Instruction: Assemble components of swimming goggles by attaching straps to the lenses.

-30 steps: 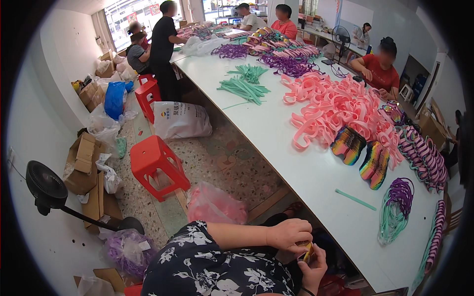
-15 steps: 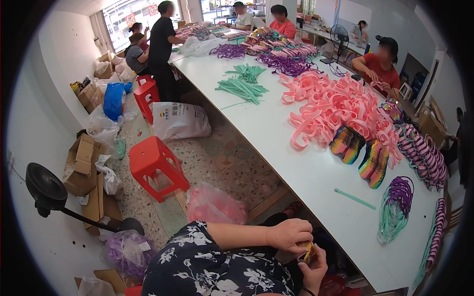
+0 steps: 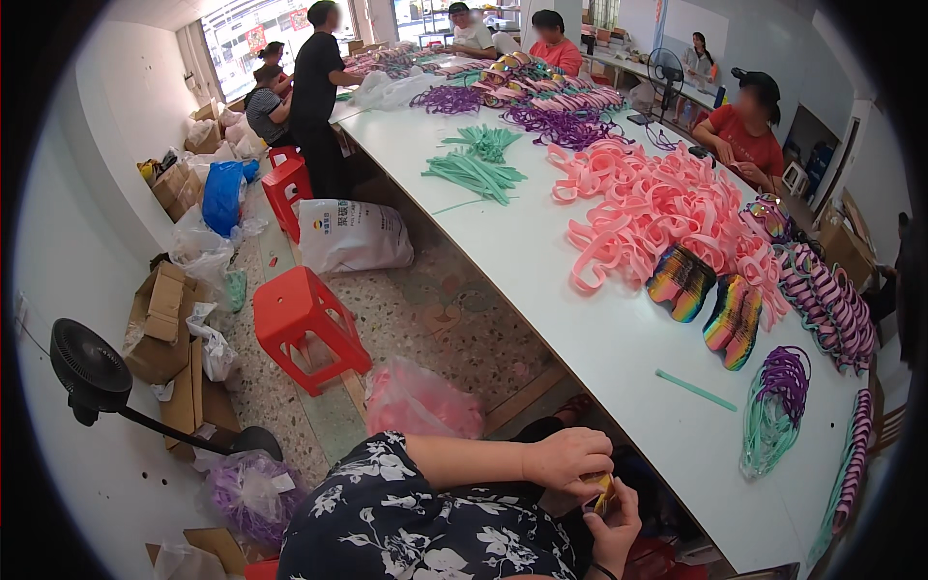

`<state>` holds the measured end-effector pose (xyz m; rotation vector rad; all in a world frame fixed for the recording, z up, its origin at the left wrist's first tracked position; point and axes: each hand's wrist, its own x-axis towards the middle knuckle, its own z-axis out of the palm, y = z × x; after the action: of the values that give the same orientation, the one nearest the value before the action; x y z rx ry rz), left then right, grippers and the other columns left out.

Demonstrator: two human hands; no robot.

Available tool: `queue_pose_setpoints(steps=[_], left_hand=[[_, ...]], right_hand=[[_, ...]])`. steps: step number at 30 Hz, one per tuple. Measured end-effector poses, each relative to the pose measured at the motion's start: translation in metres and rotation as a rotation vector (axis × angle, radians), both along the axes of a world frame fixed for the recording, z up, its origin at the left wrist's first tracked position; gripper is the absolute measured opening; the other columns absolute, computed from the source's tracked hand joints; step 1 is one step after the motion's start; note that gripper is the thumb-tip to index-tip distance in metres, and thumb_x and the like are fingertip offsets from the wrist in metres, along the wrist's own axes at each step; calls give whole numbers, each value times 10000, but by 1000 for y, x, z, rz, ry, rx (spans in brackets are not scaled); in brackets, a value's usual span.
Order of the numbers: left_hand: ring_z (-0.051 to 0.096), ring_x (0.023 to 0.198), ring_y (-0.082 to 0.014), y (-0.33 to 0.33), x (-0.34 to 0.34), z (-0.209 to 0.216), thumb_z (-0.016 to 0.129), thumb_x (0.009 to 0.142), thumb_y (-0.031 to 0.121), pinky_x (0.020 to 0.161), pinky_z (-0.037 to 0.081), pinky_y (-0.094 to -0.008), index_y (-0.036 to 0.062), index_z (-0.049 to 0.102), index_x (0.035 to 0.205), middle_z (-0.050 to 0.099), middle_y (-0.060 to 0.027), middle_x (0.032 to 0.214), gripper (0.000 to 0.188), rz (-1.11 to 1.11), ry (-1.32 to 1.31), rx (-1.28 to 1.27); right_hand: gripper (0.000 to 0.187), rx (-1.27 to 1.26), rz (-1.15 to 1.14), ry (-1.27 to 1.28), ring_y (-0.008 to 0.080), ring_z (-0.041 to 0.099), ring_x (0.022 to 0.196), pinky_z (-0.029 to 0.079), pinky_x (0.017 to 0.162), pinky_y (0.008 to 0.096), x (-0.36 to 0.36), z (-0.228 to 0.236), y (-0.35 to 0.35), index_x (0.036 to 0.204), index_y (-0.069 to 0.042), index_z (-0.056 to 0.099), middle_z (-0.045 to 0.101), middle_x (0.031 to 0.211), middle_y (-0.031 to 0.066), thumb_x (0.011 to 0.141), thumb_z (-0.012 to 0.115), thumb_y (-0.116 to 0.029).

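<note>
Low in front of me, beside the table's near edge, my left hand (image 3: 570,458) and my right hand (image 3: 617,534) are closed around a small shiny yellow piece (image 3: 605,499). Fingers hide most of it, so its kind cannot be made out. Up on the white table (image 3: 580,319), nearest the hands, lies a single mint-green strip (image 3: 695,390). Two stacks of rainbow-coloured mirrored pieces (image 3: 681,282) rest against a big heap of pink straps (image 3: 628,203). To their right is a bundle of purple and mint cords (image 3: 775,411).
Finished-looking strapped goggles (image 3: 826,304) line the right edge. Mint strips (image 3: 474,177) and purple cords (image 3: 561,124) lie farther back. At left stand a red stool (image 3: 307,324), a black fan (image 3: 92,367) and bags. A co-worker in red (image 3: 749,140) sits across the table.
My hands stay almost still, with the yellow piece between them. Across the table the co-worker in red has shifted a little, and a person at the back right stands straighter.
</note>
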<state>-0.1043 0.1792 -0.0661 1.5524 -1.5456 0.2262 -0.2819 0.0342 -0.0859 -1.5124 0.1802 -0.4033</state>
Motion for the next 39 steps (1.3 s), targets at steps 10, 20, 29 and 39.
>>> queue_pose_setpoints(steps=[10, 20, 29, 39], left_hand=[[587, 821, -274, -2, 1, -1, 728, 804, 348, 685, 483, -388, 79, 625, 957, 543, -81, 907, 326, -4, -2, -9], [586, 833, -270, -2, -1, -3, 726, 811, 341, 694, 482, -384, 81, 621, 956, 542, -80, 913, 316, 2, -3, 1], [580, 833, -268, -1, 0, 0, 722, 817, 341, 700, 475, -379, 86, 617, 957, 542, -77, 911, 310, 6, -9, 9], [586, 838, -272, -7, -2, 1, 727, 803, 332, 709, 486, -384, 84, 617, 958, 545, -80, 914, 313, -1, -13, 15]], right_hand=[[739, 17, 3, 0, 200, 557, 1143, 440, 1015, 336, -1, -4, -2, 1342, 24, 584, 524, 1206, 69, 680, 894, -82], [725, 16, 5, 10, 194, 555, 1129, 443, 1008, 334, -2, -1, -1, 1342, 22, 584, 523, 1199, 64, 690, 886, -75], [722, 10, 1, 11, 194, 556, 1128, 442, 1010, 332, -1, 0, 0, 1340, 19, 587, 526, 1196, 64, 680, 873, -47], [720, 12, -16, -4, 191, 552, 1128, 436, 1009, 330, -4, -4, -4, 1340, 25, 585, 531, 1202, 64, 687, 876, -69]])
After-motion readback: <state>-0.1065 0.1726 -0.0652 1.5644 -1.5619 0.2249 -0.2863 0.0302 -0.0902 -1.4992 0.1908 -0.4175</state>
